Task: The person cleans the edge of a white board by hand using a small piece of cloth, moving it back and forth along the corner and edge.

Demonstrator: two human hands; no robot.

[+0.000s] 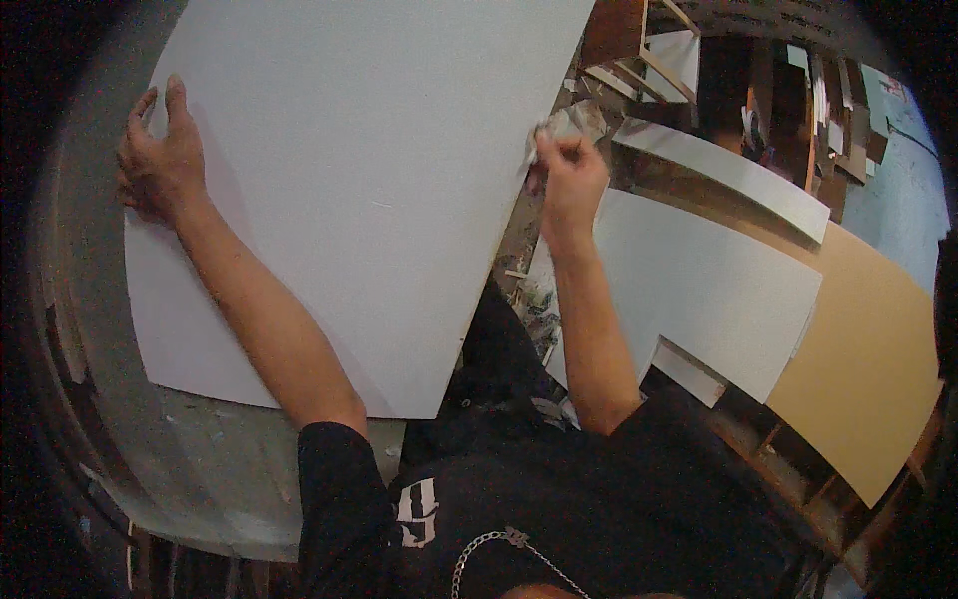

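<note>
A large white panel (339,200) lies in front of me on a grey work surface (235,459). My left hand (163,165) grips the panel's left edge, with the thumb on top and the fingers curled over the side. At the right edge, my right hand (571,190) is closed in a pinch on a crumpled pale piece (584,120), thin like a rag or film. Its exact kind cannot be made out. That hand is close against the panel's edge, and its fingertips are partly hidden.
To the right lie another white panel (709,270) with a cutout, a narrow white board (728,175) and a tan board (858,349). A wooden frame (669,60) stands at the back. Scraps litter the floor (534,295) beside my leg.
</note>
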